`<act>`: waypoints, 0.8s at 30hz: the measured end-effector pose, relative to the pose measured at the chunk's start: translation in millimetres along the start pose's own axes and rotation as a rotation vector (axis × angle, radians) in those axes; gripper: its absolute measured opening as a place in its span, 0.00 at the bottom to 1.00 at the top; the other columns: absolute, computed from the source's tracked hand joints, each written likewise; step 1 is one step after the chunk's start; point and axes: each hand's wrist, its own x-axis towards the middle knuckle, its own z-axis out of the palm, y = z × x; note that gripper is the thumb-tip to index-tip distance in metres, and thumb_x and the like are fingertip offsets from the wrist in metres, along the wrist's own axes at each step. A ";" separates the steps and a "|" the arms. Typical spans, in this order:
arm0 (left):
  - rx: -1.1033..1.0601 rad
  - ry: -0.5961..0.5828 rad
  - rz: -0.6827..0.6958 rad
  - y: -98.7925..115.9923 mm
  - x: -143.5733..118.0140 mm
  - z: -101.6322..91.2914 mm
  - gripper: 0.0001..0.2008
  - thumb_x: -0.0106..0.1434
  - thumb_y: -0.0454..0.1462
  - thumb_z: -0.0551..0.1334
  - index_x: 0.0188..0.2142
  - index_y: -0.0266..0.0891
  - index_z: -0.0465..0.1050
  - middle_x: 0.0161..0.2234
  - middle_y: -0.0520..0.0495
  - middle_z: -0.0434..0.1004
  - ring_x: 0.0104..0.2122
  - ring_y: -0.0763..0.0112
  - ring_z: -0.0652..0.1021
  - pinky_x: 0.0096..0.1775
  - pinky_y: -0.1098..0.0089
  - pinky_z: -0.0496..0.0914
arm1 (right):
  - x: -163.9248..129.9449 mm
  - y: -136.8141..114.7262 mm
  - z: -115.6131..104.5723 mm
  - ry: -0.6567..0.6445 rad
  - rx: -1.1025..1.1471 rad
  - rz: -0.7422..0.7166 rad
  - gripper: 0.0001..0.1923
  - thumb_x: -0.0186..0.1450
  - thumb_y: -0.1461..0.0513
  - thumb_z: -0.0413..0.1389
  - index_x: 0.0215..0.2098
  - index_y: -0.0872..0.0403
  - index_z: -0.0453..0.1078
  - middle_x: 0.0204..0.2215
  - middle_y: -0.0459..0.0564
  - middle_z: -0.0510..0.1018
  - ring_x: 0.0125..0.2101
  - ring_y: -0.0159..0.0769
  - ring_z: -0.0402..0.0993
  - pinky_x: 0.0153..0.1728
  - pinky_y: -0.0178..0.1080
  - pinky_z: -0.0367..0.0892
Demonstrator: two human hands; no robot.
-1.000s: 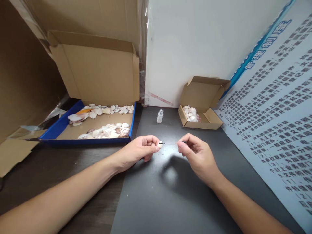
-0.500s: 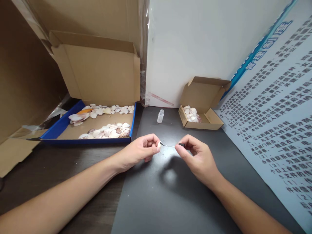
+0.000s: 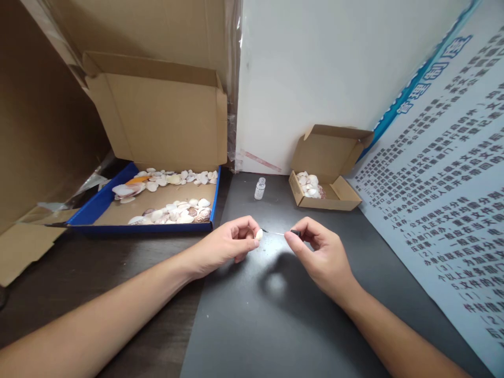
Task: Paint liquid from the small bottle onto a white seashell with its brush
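My left hand (image 3: 230, 245) pinches a small pale seashell (image 3: 259, 234) between thumb and fingertips, just above the dark table. My right hand (image 3: 317, 252) holds a thin brush by its black cap (image 3: 295, 233). The brush's fine stem (image 3: 273, 232) reaches left and its tip touches the shell. A small clear glass bottle (image 3: 259, 188) stands uncapped on the table behind the hands.
A large open box with a blue rim (image 3: 100, 202) holds several shells at the back left. A small open cardboard box (image 3: 338, 191) with several shells sits at the back right. A printed poster (image 3: 444, 199) leans along the right. Cardboard sheets stand at the left.
My right hand has moved slightly left, bringing the brush tip onto the shell. My left hand has turned the shell a little and stays in place.
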 end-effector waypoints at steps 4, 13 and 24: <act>-0.002 -0.007 0.005 -1.8 0.9 -1.0 0.13 0.61 0.43 0.66 0.33 0.40 0.65 0.23 0.59 0.60 0.21 0.80 0.62 0.25 0.74 0.56 | -1.2 -0.1 0.3 -0.052 0.030 0.007 0.11 0.63 0.57 0.59 0.26 0.51 0.65 0.20 0.42 0.67 0.23 0.32 0.64 0.28 0.36 0.61; 0.077 0.014 -0.019 -2.6 0.9 1.0 0.13 0.61 0.45 0.65 0.34 0.40 0.65 0.22 0.59 0.61 0.21 0.79 0.62 0.25 0.74 0.56 | 0.2 -1.1 -1.6 -0.056 0.029 0.036 0.12 0.62 0.57 0.59 0.25 0.52 0.63 0.20 0.41 0.66 0.23 0.31 0.63 0.28 0.36 0.59; 0.202 0.040 0.011 -4.8 1.1 3.6 0.10 0.63 0.42 0.62 0.33 0.39 0.65 0.22 0.59 0.61 0.21 0.78 0.61 0.25 0.74 0.56 | 0.9 -1.6 -1.1 -0.044 -0.017 0.030 0.12 0.61 0.57 0.59 0.24 0.52 0.63 0.20 0.41 0.66 0.23 0.31 0.62 0.27 0.36 0.59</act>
